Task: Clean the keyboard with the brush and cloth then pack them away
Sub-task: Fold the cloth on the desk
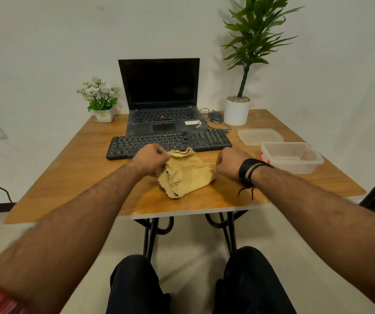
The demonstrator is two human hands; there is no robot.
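A yellow cloth [186, 173] lies bunched on the wooden table [73, 177], just in front of the black keyboard [168, 142]. My left hand [151, 158] pinches the cloth's upper left edge. My right hand [227, 163] grips its right edge, and the cloth is stretched between the two hands. A clear plastic box [292, 157] stands at the right; something red shows at its left wall. The brush itself I cannot make out.
An open black laptop [161, 96] stands behind the keyboard, with a mouse [215, 116] and cables to its right. The box's clear lid [259, 135] lies behind the box. A white potted plant [237, 109] and a small flower pot [101, 103] stand at the back.
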